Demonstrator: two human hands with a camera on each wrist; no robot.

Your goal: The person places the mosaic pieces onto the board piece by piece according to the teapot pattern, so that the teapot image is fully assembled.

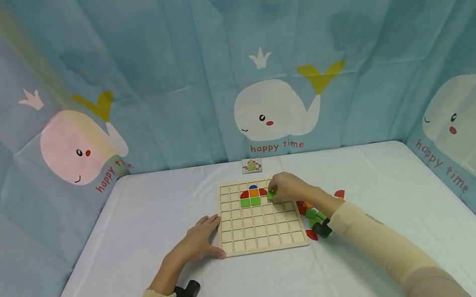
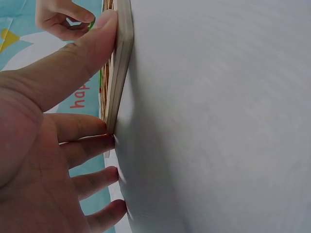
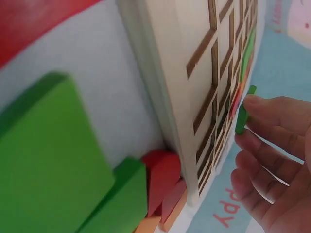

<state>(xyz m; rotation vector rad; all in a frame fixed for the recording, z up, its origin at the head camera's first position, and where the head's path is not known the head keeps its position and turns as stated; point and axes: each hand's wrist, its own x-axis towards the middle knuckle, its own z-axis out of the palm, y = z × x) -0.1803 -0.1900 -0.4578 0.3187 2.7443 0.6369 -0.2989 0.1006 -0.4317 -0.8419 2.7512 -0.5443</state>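
Observation:
A wooden grid board (image 1: 260, 229) lies flat on the white table. In its upper rows sit a blue piece (image 1: 253, 187), an orange square (image 1: 254, 193), red curved pieces (image 1: 244, 195) on either side of it, and two green squares (image 1: 245, 203) below. My right hand (image 1: 288, 187) pinches a green square block (image 3: 245, 110) between thumb and fingers over the board's upper right cells. Along the board's left edge, my left hand (image 1: 199, 238) rests with fingers spread; in the left wrist view its thumb (image 2: 99, 41) touches the board's side.
Loose green blocks (image 1: 311, 214), red pieces (image 1: 311, 234) and orange pieces lie right of the board, partly under the right forearm. A small pattern card (image 1: 251, 165) lies behind the board. Blue curtains (image 1: 164, 77) printed with whales enclose the table (image 1: 171, 193).

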